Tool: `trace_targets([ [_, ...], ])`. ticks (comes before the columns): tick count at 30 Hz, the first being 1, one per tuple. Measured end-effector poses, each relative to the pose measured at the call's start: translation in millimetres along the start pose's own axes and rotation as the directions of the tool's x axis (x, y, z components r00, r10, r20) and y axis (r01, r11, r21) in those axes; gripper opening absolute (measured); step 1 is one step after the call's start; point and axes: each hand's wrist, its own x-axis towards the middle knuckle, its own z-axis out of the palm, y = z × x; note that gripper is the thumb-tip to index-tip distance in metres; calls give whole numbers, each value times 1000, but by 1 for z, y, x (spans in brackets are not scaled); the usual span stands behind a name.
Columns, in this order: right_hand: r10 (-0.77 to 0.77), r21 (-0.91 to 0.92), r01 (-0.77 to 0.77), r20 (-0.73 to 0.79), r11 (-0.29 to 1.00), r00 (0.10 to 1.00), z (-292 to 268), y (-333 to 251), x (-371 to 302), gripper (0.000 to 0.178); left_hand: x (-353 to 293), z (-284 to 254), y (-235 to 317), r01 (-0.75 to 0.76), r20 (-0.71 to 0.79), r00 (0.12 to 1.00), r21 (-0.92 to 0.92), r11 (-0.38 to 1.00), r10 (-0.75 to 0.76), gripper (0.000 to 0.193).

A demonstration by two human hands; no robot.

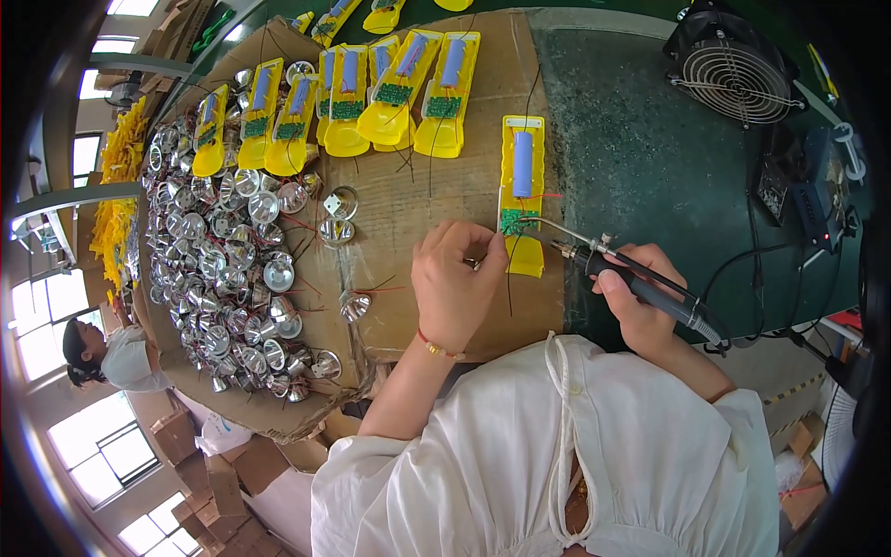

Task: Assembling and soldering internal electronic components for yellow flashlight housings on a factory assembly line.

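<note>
A yellow plastic housing (527, 258) lies on the cardboard in front of me. It carries a blue cylindrical battery (522, 165) and a small green circuit board (516, 221), with thin red and black wires coming off. My right hand (640, 290) grips a soldering iron (640, 285) with a thin metal feed tube along it; the tube's tip reaches the board. At the board's left edge, my left hand (457, 277) is closed in a pinch. Whatever sits between its fingertips is too small to make out.
Several similar yellow housings (445, 121) with batteries and boards lie at the back. A big heap of silvery reflector cups (218, 251) fills the left side. A fan with a wire guard (738, 79) and a blue soldering station (817, 218) stand at right. Another person (130, 357) is far left.
</note>
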Motion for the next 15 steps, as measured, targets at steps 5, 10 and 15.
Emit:
trace_targets([
  [5, -47, 49, 49, -49, 998, 998, 5, 3, 4, 14, 0, 3, 3, 58, -18, 998, -50, 997, -59, 11],
  [10, 75, 66, -73, -27, 995, 997, 3, 0, -1, 17, -1, 4, 2, 60, -20, 998, -50, 997, -61, 11],
  [15, 58, 102, -49, -90, 994, 994, -3, -4, -4, 18, 0, 3, 2, 61, -21, 998, -57, 996, -63, 11],
])
